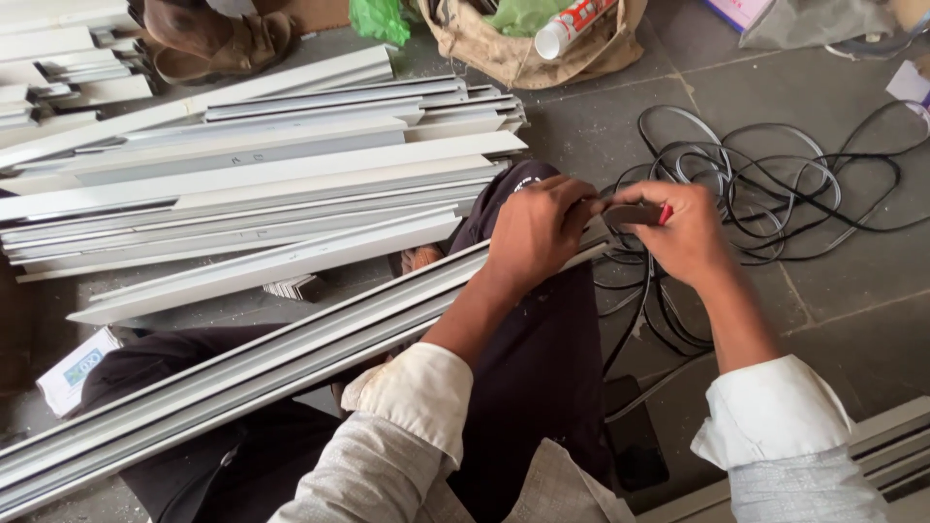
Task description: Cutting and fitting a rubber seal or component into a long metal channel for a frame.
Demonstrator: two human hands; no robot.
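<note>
Head view, looking down at a person seated on a grey tiled floor (pixel 852 291). Nearest the camera, two rolled white sleeves frame two bare hands. One long white plastic channel strip (pixel 291 363) lies across the person's dark-trousered lap, running from the lower left edge up to the hands. The left hand (pixel 536 232) grips the far end of this strip, its fingers (pixel 572 199) curled tight around it. The right hand (pixel 683 232) meets it just beside that end, fingers pressed together around one small dark tool with a red part (pixel 639 213); the tool's working tip is hidden between the two hands. One white cardboard box (pixel 73 373) rests at the left by the knee. Beyond the hands, one loose tangle of black and grey cable (pixel 765 184) sprawls on the floor to the right. To the left lies one stack of many similar white channel lengths (pixel 252 184), too overlapped to count. Farthest away sit one pair of brown sandals (pixel 208 39) and one tan cloth bag (pixel 528 44) holding one white sealant tube (pixel 572 24).
</note>
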